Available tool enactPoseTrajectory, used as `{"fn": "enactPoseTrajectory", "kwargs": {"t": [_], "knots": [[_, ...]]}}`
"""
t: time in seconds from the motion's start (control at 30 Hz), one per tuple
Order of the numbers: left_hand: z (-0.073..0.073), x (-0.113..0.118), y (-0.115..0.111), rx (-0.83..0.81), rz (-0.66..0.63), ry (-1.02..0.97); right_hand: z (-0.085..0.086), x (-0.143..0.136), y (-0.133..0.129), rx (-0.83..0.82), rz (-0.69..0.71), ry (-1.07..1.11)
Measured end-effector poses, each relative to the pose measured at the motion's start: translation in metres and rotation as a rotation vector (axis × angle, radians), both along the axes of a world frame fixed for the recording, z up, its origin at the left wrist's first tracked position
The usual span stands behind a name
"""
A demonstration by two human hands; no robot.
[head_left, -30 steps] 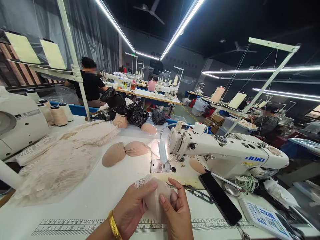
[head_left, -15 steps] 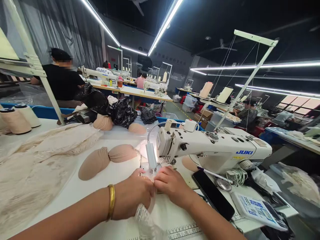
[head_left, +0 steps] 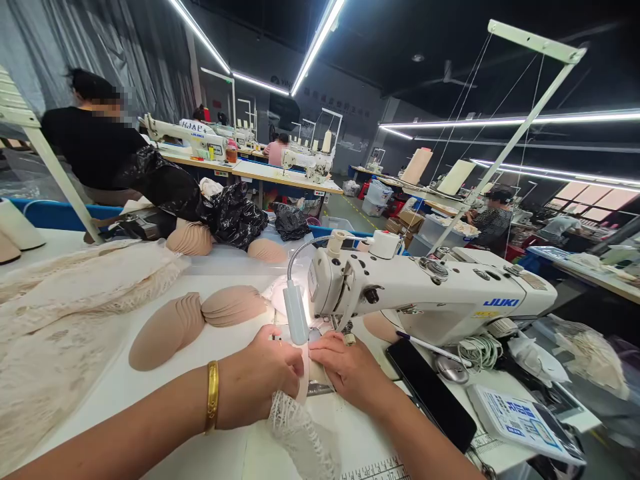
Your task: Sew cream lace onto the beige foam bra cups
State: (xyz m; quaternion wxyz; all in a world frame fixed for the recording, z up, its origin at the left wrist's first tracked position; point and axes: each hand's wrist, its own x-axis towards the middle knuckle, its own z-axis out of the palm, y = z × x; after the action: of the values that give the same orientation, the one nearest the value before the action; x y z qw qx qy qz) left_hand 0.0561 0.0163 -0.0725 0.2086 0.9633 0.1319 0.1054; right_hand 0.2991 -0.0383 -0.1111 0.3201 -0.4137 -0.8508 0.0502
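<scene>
Basically, pale fabric piece (head_left: 303, 383) on the worktable (head_left: 225, 363), just in front of the sewing machine's head, below a small lit lamp (head_left: 296, 317). Trailing toward the near edge with lace trim (head_left: 304, 433). Gripped from the left by curled fingers of the left hand (head_left: 263, 380), gold bangle (head_left: 213, 397) at the wrist. Set close against the fabric's right side with right hand (head_left: 345, 367), palm down, fingers bent; cannot tell whether pinching or only pressing. Right behind both: white sewing machine (head_left: 425, 283). Left of it, two fanned stacks of beige cups (head_left: 165, 331), then a heap of cream lace (head_left: 85, 313). To the right, black phone (head_left: 433, 393) beside a white-and-blue box (head_left: 525, 423). Farther back, black plastic bags (head_left: 235, 213) and a co-worker in black (head_left: 95, 147).
</scene>
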Motion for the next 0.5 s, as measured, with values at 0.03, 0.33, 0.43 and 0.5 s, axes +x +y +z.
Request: {"fn": "enactPoseTrajectory", "kwargs": {"t": [0.03,0.33,0.43,0.5], "knots": [[-0.003,0.0,0.001,-0.001,0.01,-0.028,-0.002,0.0,0.001,-0.005,-0.012,0.011],[-0.023,0.001,0.005,-0.039,0.035,-0.106,-0.006,0.003,0.001,-0.038,-0.037,-0.018],[-0.023,0.0,0.004,-0.031,0.034,-0.118,-0.007,0.004,0.001,-0.047,-0.025,0.001],[-0.02,0.0,0.004,-0.013,0.034,-0.1,-0.008,0.004,0.001,-0.042,-0.014,0.032]]}}
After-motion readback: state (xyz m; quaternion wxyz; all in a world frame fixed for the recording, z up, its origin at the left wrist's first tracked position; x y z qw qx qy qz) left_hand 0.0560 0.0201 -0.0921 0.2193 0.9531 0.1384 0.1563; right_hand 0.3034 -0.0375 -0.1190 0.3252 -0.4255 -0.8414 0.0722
